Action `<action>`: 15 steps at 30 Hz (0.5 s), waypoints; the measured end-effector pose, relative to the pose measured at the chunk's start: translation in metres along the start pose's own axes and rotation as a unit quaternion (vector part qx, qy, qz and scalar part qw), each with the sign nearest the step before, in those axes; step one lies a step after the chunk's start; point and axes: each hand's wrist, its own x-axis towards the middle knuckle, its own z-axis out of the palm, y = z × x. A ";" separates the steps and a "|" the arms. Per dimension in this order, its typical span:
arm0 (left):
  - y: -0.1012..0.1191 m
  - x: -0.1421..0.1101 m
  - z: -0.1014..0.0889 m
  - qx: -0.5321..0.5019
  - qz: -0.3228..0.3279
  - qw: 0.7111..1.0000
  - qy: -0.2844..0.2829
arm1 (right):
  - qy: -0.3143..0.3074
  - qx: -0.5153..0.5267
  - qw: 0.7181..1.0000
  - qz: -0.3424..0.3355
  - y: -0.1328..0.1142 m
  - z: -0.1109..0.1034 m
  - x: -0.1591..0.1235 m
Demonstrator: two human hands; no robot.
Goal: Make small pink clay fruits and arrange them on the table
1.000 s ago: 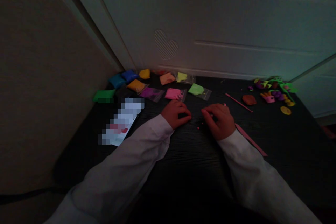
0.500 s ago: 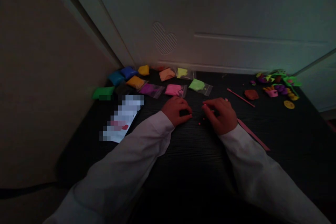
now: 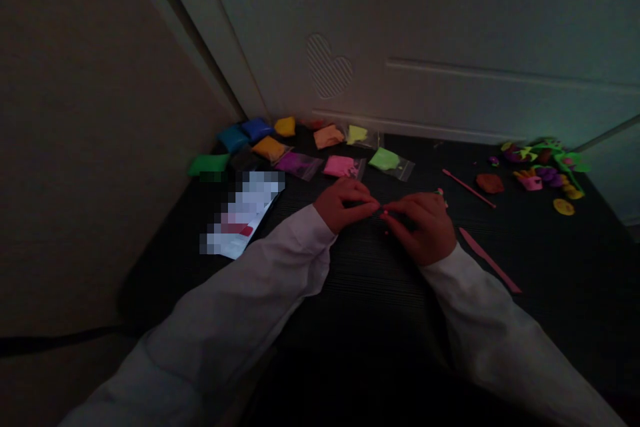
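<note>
Tabletop (image 3: 360, 307), panel (image 3: 440, 20) behind. Rear, left to centre: packets (image 3: 341, 165); before them, far left, a phone (image 3: 245, 213). Centre: left hand (image 3: 346, 205) beside right hand (image 3: 424, 225). Right, from where I stand: flat tool (image 3: 489, 259), stick (image 3: 469, 188) behind it, then lump (image 3: 490, 183), then modelled pieces (image 3: 550, 177) in the rear corner.

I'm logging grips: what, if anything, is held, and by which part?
A tiny pink clay-like lump appears pinched in the bare right hand; by which part is too small to tell. Whether the bare left hand holds it is unclear.
</note>
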 end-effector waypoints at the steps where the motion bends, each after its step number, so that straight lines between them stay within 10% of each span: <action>1: 0.002 -0.001 0.000 -0.018 -0.009 1.000 -0.008 | 0.005 -0.002 1.000 -0.005 -0.001 0.000 0.000; 15: 0.011 -0.001 0.002 -0.194 -0.096 0.976 -0.036 | 0.015 0.011 1.000 -0.015 -0.008 -0.004 0.001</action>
